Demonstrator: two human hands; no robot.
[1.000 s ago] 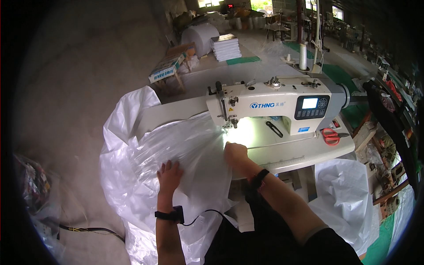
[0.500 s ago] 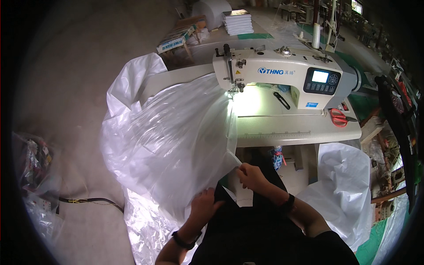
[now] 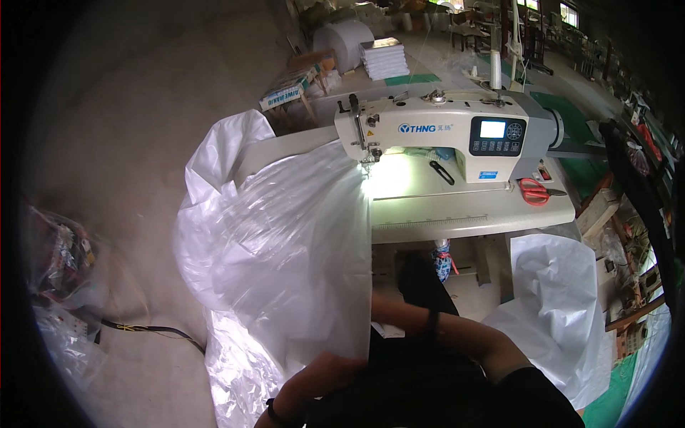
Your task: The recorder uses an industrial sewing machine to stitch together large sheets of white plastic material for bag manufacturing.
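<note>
Clear plastic sheet hangs off the left end of the table, from the needle area of the sewing machine down toward the person's lap. Top edge sits under the machine head, lit by its lamp; the rest drapes over white woven fabric piled on the floor to the left.

Left hand is low, behind the sheet's bottom edge, closed on it; fingers mostly hidden by the plastic. Right hand is at the sheet's lower right edge, touching it; grip is hidden behind the sheet, can't tell if closed. Black band on each wrist.

On the table right of the machine: red scissors. A black tool lies under the machine arm. More white fabric hangs off the table's right side. Black cable on the floor at left, beside a clear bag of scraps.
</note>
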